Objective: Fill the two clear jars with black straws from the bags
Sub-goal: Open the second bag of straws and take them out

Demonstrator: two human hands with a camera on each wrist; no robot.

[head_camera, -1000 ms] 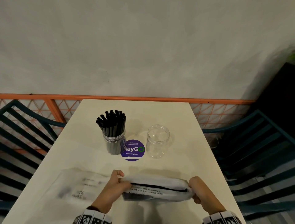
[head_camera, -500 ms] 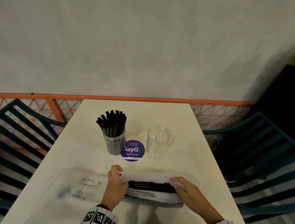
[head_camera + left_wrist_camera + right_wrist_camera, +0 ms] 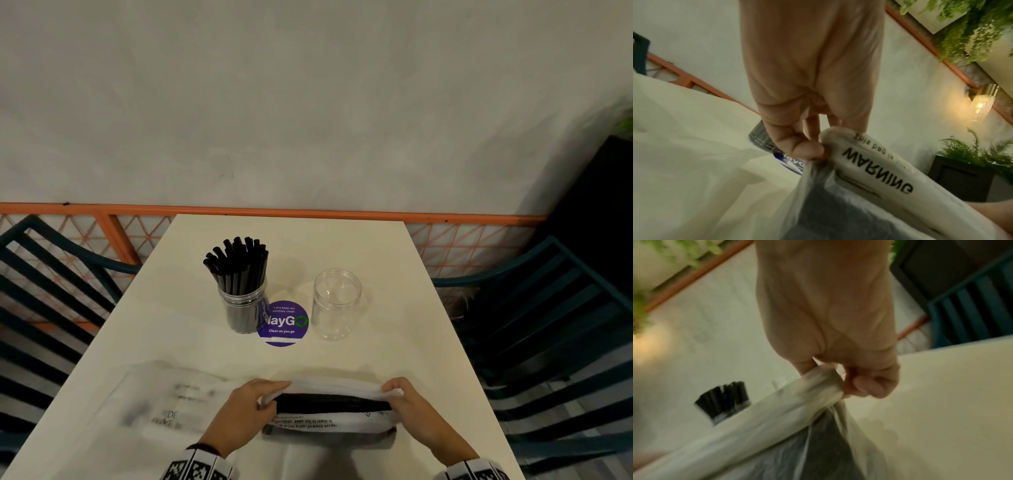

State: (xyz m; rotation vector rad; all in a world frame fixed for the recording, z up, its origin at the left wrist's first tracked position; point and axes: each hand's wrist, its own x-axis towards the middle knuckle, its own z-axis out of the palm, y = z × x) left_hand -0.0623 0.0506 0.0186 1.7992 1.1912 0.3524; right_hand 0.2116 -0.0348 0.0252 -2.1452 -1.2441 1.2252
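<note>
Cream tabletop [image 3: 394, 260] is running out to a plain grey wall, dark slatted chairs [image 3: 44, 284] sitting either side. Starting left of the grip, an emptied bag [image 3: 147, 407] is lying flat and limp on the table, touching the left hand. That left hand [image 3: 239, 414] is pinching the left end of the straw bag [image 3: 329, 387], thumb and curled fingers [image 3: 807, 149] closing on the rolled plastic rim where "WARNING" is printed. Between the two hands the bag's mouth is being held apart, and a dark bundle of black straws [image 3: 332, 402] is showing inside, lying lengthwise along the bag. Beyond the grip, a little left, the filled jar [image 3: 245, 308] is standing upright, packed with black straws fanning above its rim. Just right of it a round purple sticker [image 3: 286, 325] is lying on the table, the jar overlapping its left edge. Further right, the empty jar [image 3: 337, 305] is standing upright and well apart from the bag. At the right end, the right hand [image 3: 418, 414] is gripping the bag's other corner, fingers [image 3: 869, 386] bunching the plastic tight in a curled fist.
</note>
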